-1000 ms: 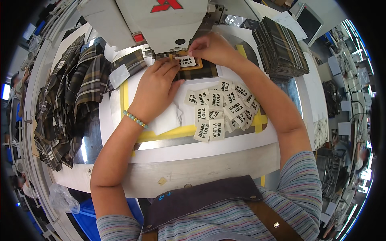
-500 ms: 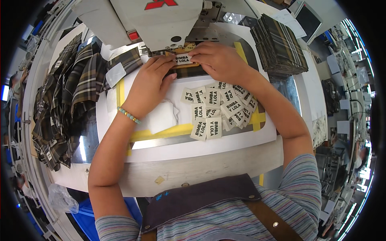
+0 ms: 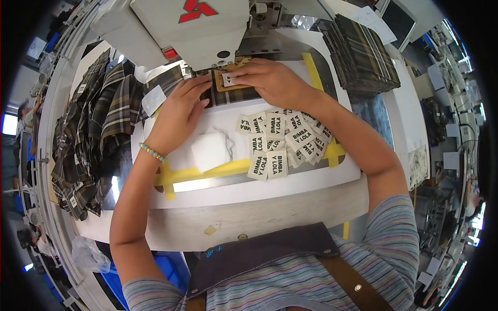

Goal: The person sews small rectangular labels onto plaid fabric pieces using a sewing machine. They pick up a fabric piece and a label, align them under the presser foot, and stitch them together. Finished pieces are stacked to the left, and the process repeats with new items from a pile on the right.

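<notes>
Beneath the head of a sewing machine (image 3: 205, 44), an orange-brown clamp frame (image 3: 220, 85) lies over dark plaid fabric (image 3: 236, 96). A white label with dark lettering (image 3: 226, 79) sits inside the frame. My right hand (image 3: 275, 82) has its fingertips together on this label, covering most of it. Left of the frame, my left hand (image 3: 182, 103) rests on the plaid fabric with fingers stretched out and thumb apart, holding nothing. Many similar loose labels (image 3: 275, 124) lie in an overlapping pile below my right hand. A stack of small white sheets (image 3: 210, 151) is below my left hand.
Plaid pieces (image 3: 116, 103) hang in a heap at the left. Folded plaid pieces (image 3: 363, 57) are stacked at the back right. Yellow tape (image 3: 207, 172) marks the work plate. A blue bin (image 3: 168, 269) and a clear plastic bag (image 3: 88, 254) are below the table's left edge.
My left hand has moved left, off the label and onto the fabric. My right fingers have slid left over the label, hiding more of it. The clamp frame shows more now.
</notes>
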Tool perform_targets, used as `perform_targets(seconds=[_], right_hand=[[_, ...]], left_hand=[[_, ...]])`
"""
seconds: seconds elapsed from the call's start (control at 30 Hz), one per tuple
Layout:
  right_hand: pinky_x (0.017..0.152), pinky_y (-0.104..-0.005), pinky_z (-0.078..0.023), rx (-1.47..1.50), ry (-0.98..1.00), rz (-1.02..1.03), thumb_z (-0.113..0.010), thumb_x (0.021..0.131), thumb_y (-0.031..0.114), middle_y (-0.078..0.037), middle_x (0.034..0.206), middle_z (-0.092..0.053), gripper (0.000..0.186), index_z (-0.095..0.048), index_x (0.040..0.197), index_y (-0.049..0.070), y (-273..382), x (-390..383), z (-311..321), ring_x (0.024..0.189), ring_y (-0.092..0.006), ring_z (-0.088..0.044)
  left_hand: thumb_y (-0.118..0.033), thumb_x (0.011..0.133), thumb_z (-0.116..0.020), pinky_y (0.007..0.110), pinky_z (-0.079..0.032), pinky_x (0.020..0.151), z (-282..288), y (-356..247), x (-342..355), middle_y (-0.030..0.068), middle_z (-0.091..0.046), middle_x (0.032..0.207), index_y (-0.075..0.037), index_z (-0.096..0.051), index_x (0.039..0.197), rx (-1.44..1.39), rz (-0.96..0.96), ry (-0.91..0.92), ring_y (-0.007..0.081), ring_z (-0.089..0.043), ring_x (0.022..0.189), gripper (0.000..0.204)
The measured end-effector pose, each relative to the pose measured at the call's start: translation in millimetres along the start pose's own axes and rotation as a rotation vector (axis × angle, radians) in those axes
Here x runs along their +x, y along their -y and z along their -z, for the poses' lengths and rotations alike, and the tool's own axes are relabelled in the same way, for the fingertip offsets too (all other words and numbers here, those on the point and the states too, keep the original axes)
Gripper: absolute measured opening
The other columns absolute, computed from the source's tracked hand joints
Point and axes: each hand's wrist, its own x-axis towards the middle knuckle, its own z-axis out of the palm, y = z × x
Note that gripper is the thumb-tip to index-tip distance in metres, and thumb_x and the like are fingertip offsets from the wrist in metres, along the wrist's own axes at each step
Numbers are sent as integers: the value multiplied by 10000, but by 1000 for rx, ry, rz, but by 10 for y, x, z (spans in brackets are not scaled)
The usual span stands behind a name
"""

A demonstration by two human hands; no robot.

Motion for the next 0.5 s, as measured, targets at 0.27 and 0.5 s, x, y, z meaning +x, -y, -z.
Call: perform_targets(seconds=[0.27,0.5], right_hand=[[1072,-368,-568,-163,108,27,-654,891,-26,22,1402,-697,459,-755,1307,139,4,31,64,1271,-257,-625],[1107,-385,-526,-122,99,27,-627,892,-19,-59,1361,-719,396,-763,1254,61,27,50,64,1268,-291,-626]], left_hand=[[-28,976,-655,470,-422,1205,-7,24,19,156,-587,1537,43,-612,1395,187,-102,13,400,-492,1423,427],[-37,953,-676,464,-453,1171,4,-29,64,148,-601,1522,36,-612,1422,297,-103,56,385,-547,1337,479]])
